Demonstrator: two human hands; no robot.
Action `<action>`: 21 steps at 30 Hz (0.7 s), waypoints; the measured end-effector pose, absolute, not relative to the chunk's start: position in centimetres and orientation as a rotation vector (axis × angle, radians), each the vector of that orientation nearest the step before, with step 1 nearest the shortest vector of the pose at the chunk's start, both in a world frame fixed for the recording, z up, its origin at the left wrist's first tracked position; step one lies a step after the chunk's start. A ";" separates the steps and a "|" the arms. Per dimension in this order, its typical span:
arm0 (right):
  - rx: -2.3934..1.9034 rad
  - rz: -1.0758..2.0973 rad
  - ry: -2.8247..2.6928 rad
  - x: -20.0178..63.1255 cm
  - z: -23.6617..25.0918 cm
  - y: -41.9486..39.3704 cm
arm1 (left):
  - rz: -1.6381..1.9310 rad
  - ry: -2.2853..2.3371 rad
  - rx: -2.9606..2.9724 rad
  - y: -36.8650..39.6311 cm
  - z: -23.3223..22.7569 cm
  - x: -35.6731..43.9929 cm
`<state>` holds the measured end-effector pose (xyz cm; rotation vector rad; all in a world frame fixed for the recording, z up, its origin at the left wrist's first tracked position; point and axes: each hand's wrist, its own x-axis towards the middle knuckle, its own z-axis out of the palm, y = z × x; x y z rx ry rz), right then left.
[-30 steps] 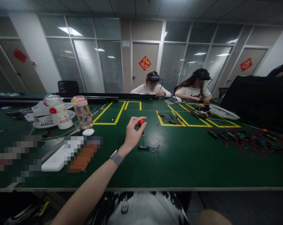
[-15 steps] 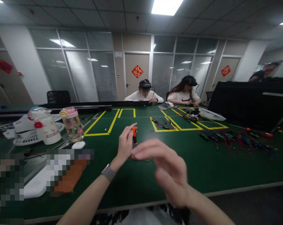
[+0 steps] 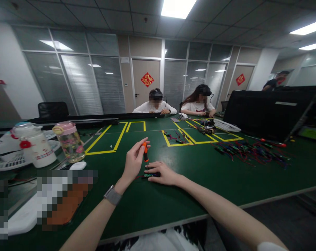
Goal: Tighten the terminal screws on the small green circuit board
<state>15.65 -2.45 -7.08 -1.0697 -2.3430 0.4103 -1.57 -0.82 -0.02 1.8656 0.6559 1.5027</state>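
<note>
An orange and black screwdriver [image 3: 145, 152] stands nearly upright in my left hand [image 3: 134, 157], its handle between thumb and fingers and its thin shaft pointing down. Below the tip lies a small green circuit board [image 3: 148, 175] with a red wire [image 3: 139, 177] running off to the left. My right hand [image 3: 164, 174] rests low on the table, fingers closed around the board's right side and partly covering it. Whether the tip touches the board is too small to tell.
Several wired boards [image 3: 249, 151] lie heaped at the right, others [image 3: 177, 136] inside yellow tape [image 3: 168, 139]. Bottles [image 3: 69, 143] and a brown phone-like slab [image 3: 69, 205] are at the left. Two people [image 3: 156, 104] sit opposite. A black monitor-like panel [image 3: 268, 115] stands right.
My right hand has come down from a raised, blurred position onto the table and now holds the circuit board. The screwdriver stays in my left hand. The view has shifted slightly to the right.
</note>
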 end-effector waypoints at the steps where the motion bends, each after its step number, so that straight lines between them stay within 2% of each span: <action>1: -1.076 0.404 -2.347 15.6 -7.1 -2.3 | 1.495 0.649 1.855 -0.9 0.1 -1.5; 11: -1.056 0.444 -2.307 15.8 -7.5 -1.8 | 1.637 0.820 2.106 -0.9 0.4 -2.0; 21: -1.006 0.549 -2.155 15.7 -7.3 -1.9 | 1.444 0.673 1.961 -0.7 0.5 -2.1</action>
